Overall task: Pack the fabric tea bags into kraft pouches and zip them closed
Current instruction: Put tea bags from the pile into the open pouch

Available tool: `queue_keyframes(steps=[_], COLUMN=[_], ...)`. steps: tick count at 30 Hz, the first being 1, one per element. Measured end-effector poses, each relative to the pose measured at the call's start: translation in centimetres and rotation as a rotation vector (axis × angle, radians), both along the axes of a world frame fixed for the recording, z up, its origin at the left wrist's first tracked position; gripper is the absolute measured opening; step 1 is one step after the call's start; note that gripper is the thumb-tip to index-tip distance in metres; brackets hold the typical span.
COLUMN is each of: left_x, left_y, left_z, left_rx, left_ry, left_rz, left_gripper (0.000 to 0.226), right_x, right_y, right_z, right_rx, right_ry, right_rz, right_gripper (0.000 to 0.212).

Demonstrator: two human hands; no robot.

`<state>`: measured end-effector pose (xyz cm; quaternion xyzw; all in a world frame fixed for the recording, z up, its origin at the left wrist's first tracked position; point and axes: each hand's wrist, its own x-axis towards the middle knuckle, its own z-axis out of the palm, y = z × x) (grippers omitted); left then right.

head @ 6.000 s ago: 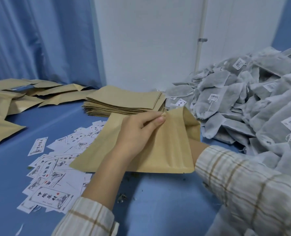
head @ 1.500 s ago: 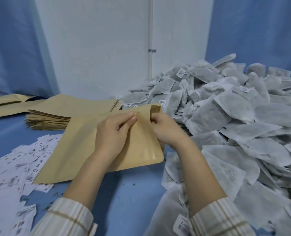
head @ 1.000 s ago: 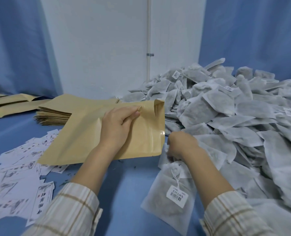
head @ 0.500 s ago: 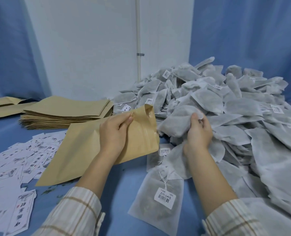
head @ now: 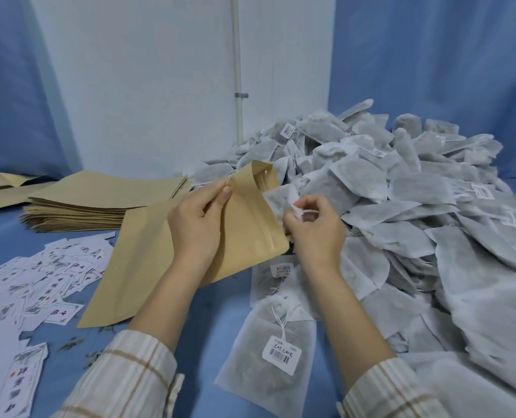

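On blue cloth table (head: 208,321), centre of view: left hand (head: 195,224) grips the near lip of a kraft pouch (head: 160,260), thumb and fingers curled over the edge by the zip strip; pouch mouth gapes toward the right, far lip raised, closed bottom end resting on the table at near left. Right hand (head: 314,229) just beside the mouth, fingers curled, pinching a fabric tea bag (head: 279,199); leading end of the bag sits at the pouch opening, how far inside cannot be told; bag's string and white tag partly hidden in the fingers.

Right and far right: large heap of tea bags (head: 416,206), grey-white, several with barcode tags, piled against blue curtain (head: 431,70) and white wall (head: 136,79); thin white pipe (head: 237,70) runs up the wall.

Near centre: one loose tea bag (head: 269,357) lies flat on the table, barcode tag face up, string knotted above it; a second bag lies partly under it toward the far side.

Far left: stack of empty pouches (head: 100,200), flat, edges roughly squared; more pouches (head: 6,185) lie apart at the far left edge.

Near left: scatter of printed paper labels (head: 39,282), overlapping, some under the held pouch's bottom edge.

Both forearms in plaid sleeves (head: 124,378), cuffs at the near edge of view.
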<state>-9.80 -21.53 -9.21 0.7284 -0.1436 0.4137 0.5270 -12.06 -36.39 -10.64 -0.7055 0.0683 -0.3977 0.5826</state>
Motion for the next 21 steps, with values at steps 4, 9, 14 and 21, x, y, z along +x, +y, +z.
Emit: queue_keyframes(steps=[4,9,14,21], left_x=[-0.5,-1.1,-1.2,-1.1], left_y=[-0.6,-1.1,0.1,3.2], left_z=[0.2,0.8,1.0,-1.4], left_rx=[0.177,0.359,0.443,0.491], left_ry=[-0.083,-0.21,-0.147,-0.089], left_rz=[-0.034,-0.024,0.009,0.13], left_gripper=[0.016,0.014,0.018,0.016], right_x=[-0.3,-0.7,-0.1,0.1], right_y=[-0.2,-0.3,1.1,1.1], right_z=[1.3,2.1,1.8,2.1], right_rx=[-0.077,-0.285,-0.175,-0.864], right_ry=[0.183,0.494,0.544,0.444], right_rz=[0.449,0.778,0.91,0.536], right_gripper=[0.014,0.025,0.024,0.032])
